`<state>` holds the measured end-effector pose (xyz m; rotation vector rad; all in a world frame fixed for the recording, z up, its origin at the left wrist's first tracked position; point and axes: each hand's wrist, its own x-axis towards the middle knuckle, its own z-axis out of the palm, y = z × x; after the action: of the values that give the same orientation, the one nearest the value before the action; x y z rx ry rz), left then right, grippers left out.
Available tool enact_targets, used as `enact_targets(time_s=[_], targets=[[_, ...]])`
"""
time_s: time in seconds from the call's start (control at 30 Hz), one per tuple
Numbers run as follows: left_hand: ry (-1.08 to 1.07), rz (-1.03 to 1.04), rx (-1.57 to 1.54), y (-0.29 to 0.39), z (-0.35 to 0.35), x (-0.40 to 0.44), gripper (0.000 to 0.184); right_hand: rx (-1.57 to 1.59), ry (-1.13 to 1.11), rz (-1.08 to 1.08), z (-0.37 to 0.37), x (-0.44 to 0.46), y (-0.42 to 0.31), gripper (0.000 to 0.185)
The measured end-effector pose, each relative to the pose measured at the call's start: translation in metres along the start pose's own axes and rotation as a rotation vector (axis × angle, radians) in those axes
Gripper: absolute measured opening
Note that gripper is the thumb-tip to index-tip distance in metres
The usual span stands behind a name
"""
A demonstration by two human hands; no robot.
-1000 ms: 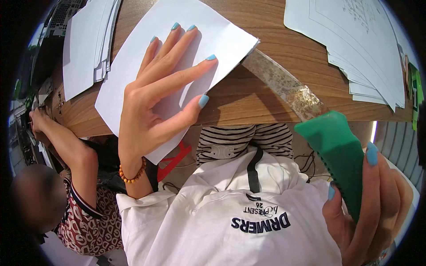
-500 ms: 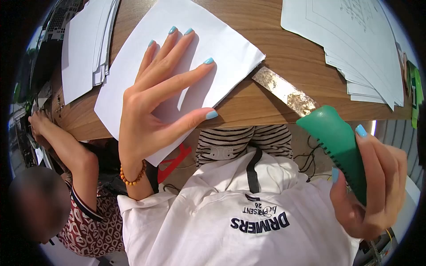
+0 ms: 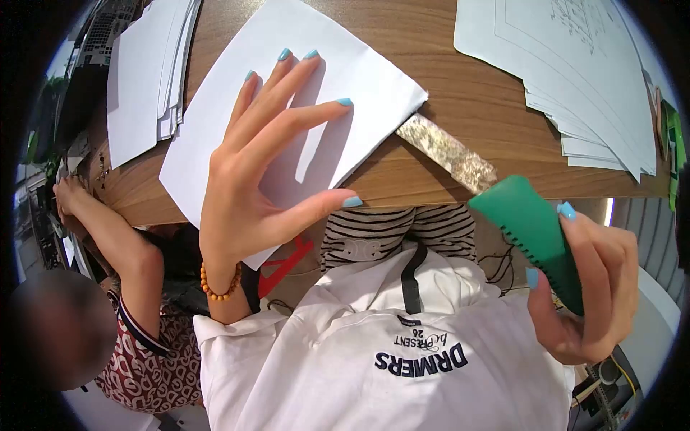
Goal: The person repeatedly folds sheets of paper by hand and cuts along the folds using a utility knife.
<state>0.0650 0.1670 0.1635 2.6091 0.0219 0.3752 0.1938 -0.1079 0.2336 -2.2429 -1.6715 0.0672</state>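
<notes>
My left hand (image 3: 251,165) lies with fingers spread on a folded sheet of white paper (image 3: 374,79), which overhangs the table's near edge. In my right hand (image 3: 596,280) is the green handle of a knife (image 3: 528,230), with fingers wrapped round it. The knife's flat blade (image 3: 449,154) is worn and blotched with brown. It points up and left over the table, and its tip is hidden at or under the paper's right edge.
A stack of white sheets (image 3: 144,86) lies at the left, and another stack with line drawings (image 3: 546,65) at the right of the wooden table (image 3: 431,72). Another person's arm (image 3: 118,233) reaches to the table's left end. A green object (image 3: 670,147) stands at far right.
My right hand has moved the knife left and slightly up, and the blade's tip has gone from beside the paper's edge to behind it. My left hand stays on the paper.
</notes>
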Motion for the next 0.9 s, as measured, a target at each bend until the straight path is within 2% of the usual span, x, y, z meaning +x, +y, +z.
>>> enact_targets(time_s=[0.3,0.5,0.9], targets=[[0.0,-0.002,-0.02,-0.005,0.001,-0.002,0.05,0.008,0.041,-0.03,0.001,-0.003,0.005,0.059],[-0.012,0.009,-0.02,-0.007,-0.002,0.0,0.052,-0.019,-0.04,-0.03,-0.006,-0.008,0.001,0.061],[-0.005,0.021,-0.051,-0.006,0.002,-0.003,0.05,0.024,0.057,-0.062,0.015,-0.017,-0.003,0.062]])
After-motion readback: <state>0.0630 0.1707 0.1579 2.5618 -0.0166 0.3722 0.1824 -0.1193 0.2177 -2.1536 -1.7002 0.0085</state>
